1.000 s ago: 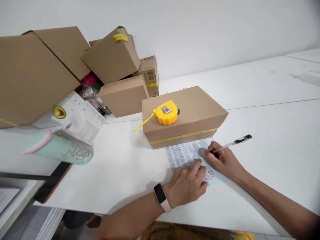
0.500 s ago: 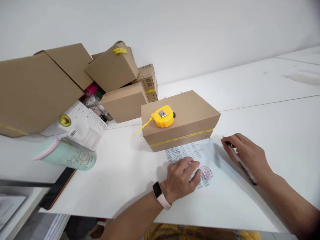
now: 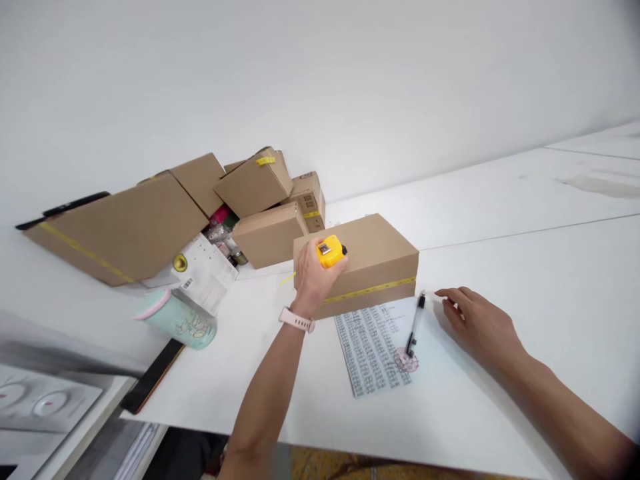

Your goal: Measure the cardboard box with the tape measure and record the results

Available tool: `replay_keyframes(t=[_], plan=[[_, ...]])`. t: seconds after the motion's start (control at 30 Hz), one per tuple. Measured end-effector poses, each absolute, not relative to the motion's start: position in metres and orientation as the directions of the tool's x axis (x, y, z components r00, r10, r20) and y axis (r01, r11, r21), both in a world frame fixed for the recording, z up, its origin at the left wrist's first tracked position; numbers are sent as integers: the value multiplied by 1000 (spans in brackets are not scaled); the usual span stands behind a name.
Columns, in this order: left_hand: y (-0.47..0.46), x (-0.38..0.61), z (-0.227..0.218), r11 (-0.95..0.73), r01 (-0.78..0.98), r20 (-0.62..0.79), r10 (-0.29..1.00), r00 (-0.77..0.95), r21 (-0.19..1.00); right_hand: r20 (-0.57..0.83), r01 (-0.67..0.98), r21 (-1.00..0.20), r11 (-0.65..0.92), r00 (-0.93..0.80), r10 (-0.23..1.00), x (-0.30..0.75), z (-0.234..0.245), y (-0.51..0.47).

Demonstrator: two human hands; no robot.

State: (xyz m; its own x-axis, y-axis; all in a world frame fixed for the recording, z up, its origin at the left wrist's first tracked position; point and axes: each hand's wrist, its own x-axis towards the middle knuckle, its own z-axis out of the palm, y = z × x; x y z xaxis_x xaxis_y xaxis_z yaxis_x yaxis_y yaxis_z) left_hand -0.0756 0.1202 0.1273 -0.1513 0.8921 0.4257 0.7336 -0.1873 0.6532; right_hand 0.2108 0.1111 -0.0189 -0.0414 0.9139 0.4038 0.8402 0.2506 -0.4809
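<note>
My left hand (image 3: 316, 277) is closed around a yellow tape measure (image 3: 331, 251) on top of a brown cardboard box (image 3: 373, 243). A short end of its yellow blade shows at the box's left side. On the white table in front of the box lies a sheet of paper (image 3: 367, 347) with rows of writing and a red round mark. Across the sheet's right part rests a black and clear pen (image 3: 415, 323). Just right of the pen, my right hand (image 3: 477, 320) holds nothing, its fingers loosely bent and apart, near the tabletop.
Several cardboard boxes (image 3: 270, 233) are piled at the back left against the wall. A mint green tumbler (image 3: 183, 323) with a pink rim leans near a white printed package (image 3: 207, 273) at the left. A shelf with papers (image 3: 45, 407) stands below the table's left edge.
My left hand has left the paper and moved up and left onto the tape measure. My right hand has let go of the pen, which now lies on the sheet. The view has shifted.
</note>
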Motion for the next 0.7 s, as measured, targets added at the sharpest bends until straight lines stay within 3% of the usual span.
replay_keyframes(t=[0.1,0.17,0.23,0.3,0.43,0.6,0.7], plan=[[87,-59,137,-252,314,282,958,-54,915,487,693,-672,261,148,861,203,1,102],[65,-48,140,-174,100,165,982,94,980,372,452,-856,253,195,908,193,23,92],[51,-40,141,-93,36,85,981,177,995,164,135,-977,163,-9,987,183,49,81],[46,-38,139,-49,48,39,983,180,998,85,-79,-995,67,-254,964,173,73,71],[48,-41,132,-19,49,12,990,138,999,52,-124,-992,5,-387,921,157,103,60],[58,-54,140,-53,63,44,989,140,997,-39,-125,-988,-87,-348,937,130,126,81],[76,-81,159,-113,130,107,993,56,985,-3,-169,-984,-59,-315,949,129,144,123]])
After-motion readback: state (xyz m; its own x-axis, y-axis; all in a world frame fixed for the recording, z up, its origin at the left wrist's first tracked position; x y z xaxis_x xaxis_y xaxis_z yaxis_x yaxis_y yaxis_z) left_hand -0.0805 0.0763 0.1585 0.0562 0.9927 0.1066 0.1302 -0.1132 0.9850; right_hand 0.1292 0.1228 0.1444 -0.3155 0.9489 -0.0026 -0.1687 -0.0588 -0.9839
